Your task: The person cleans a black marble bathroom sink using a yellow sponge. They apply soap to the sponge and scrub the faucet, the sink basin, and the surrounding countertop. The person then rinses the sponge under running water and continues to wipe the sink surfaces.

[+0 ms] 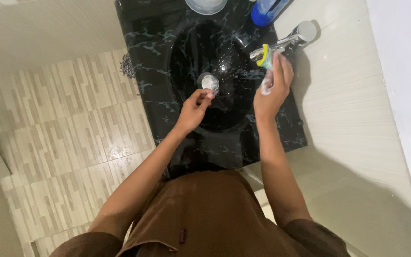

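Note:
I look down into a black marbled sink [143, 57] with a metal drain [209, 82] at its middle. My left hand [195, 108] hovers over the bowl just in front of the drain, fingers curled loosely, holding nothing that I can see. My right hand [273, 85] is raised by the chrome tap [288, 40], closed around a yellow-and-green sponge [264, 54] near the spout. White soap foam clings to my right palm. Water drops spot the bowl.
A blue bottle [267, 10] stands at the sink's back right, and a pale round container [205, 4] at the back middle. Striped beige floor tiles [72, 119] lie to the left. A white tiled wall [353, 95] runs on the right.

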